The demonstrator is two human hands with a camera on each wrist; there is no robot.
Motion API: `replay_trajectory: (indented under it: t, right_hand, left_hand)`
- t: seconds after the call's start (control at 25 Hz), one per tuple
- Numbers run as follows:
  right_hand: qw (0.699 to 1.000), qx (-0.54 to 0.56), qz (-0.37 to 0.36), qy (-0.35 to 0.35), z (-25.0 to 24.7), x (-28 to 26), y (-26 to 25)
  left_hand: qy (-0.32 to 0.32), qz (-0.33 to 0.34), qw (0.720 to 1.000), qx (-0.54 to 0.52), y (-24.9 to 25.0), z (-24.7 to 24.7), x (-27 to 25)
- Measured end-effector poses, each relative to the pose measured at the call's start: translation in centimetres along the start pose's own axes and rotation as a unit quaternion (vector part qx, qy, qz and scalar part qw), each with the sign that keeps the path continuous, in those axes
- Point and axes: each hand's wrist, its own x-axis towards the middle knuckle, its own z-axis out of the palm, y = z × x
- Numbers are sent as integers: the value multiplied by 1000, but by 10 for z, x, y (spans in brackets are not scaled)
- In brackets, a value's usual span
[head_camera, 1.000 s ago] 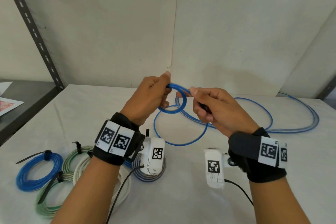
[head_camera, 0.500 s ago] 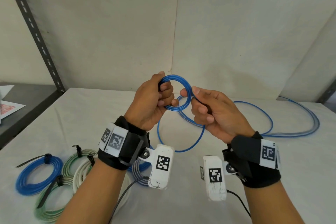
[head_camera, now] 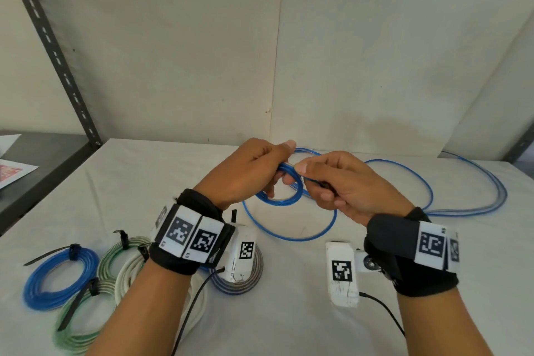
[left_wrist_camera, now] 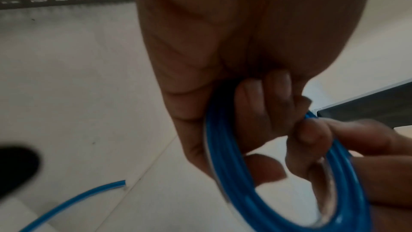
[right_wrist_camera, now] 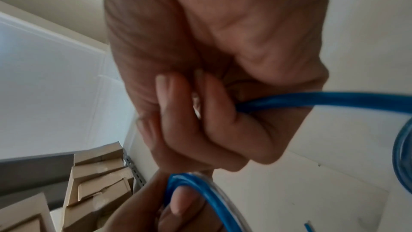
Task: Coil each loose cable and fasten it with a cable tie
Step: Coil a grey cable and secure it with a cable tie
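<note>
A long blue cable [head_camera: 398, 166] lies in loose loops across the white table [head_camera: 144, 182]. Part of it is wound into a small blue coil [head_camera: 281, 199] held above the table. My left hand [head_camera: 248, 173] grips that coil [left_wrist_camera: 234, 174], fingers curled through the ring. My right hand [head_camera: 338, 185] sits just right of it and grips the running strand [right_wrist_camera: 312, 100] in a curled fist, thumb touching the coil top. One cut cable end [left_wrist_camera: 120, 183] shows in the left wrist view.
Tied coils lie at the front left: a blue one [head_camera: 57, 280], green ones [head_camera: 83, 321], a white one [head_camera: 130, 274] and a grey-blue one [head_camera: 248, 280], with black cable ties. A dark shelf [head_camera: 43, 159] and metal upright [head_camera: 57, 52] stand left. Cardboard boxes [right_wrist_camera: 95, 183] appear in the right wrist view.
Both hands have dropped lower toward the table and come closer together. The small coil, held upright half a second ago, now tilts flatter under my left hand.
</note>
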Motion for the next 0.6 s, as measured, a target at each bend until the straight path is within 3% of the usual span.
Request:
replay_trajectory:
  t: [0.16, 0.28, 0.44, 0.6]
  right_hand:
    - [999, -33, 8, 10, 2, 1, -1]
    - [1000, -10, -8, 26, 2, 1, -1]
    - [997, 72, -26, 34, -1, 2, -1]
    - [991, 122, -48, 18, 6, 4, 0]
  left_hand:
    - [-20, 10, 999, 32, -1, -3, -2]
    - [12, 35, 999, 23, -5, -2, 1]
    - [92, 30, 983, -158, -1, -4, 6]
    - [120, 0, 912, -392, 5, -16, 7]
